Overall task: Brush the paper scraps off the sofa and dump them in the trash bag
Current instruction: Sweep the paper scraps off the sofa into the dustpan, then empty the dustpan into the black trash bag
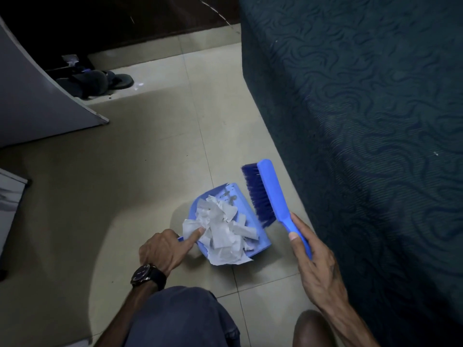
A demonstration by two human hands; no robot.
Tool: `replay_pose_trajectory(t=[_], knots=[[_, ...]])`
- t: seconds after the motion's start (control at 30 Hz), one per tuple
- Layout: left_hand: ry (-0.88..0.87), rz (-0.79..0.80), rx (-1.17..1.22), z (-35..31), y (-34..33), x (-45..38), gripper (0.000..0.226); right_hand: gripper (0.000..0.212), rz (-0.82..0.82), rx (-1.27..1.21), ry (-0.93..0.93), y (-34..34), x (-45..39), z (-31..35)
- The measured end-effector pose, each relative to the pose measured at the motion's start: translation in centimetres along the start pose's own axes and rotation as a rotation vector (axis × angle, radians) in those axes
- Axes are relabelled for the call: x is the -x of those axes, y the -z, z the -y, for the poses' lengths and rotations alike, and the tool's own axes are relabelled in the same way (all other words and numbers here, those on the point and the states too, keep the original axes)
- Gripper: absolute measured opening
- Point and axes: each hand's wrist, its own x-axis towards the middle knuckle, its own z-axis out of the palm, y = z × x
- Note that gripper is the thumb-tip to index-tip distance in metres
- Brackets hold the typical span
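Beside the sofa [363,121], slippers [100,81] sit near a cabinet [37,96].

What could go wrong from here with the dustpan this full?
The paper scraps are heaped past the rim of the dustpan, pinned only by the left hand's thumb, so some could spill when carried. Small white bits on the sofa may get left behind.

Our left hand [162,249] curls round the dustpan handle [181,238], thumb stretched forward past the other fingers, a watch [147,275] on its wrist. Our right hand [310,254] grips the brush handle [299,236], thumb lying along it, fingers wrapped beneath.
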Motion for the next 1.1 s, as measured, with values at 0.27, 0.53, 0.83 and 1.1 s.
replay_pose_trajectory(t=[0.27,0.53,0.83,1.1], knots=[[0.024,-0.060,0.135,-2.9,5.9,0.0,0.089,0.037,0.018,-0.343,-0.030,5.2,-2.7,10.4],[0.036,-0.037,0.321,-9.0,21.3,6.6,0.091,0.040,-0.091,-0.189,-0.069,18.5,-0.2,26.5],[-0.118,0.054,0.205,-13.9,44.3,23.1,0.090,0.039,-0.149,-0.060,-0.217,32.7,17.1,45.9],[-0.397,0.063,0.069,-16.6,60.8,40.3,0.089,0.039,-0.338,-0.027,-0.345,41.3,35.9,58.1]])
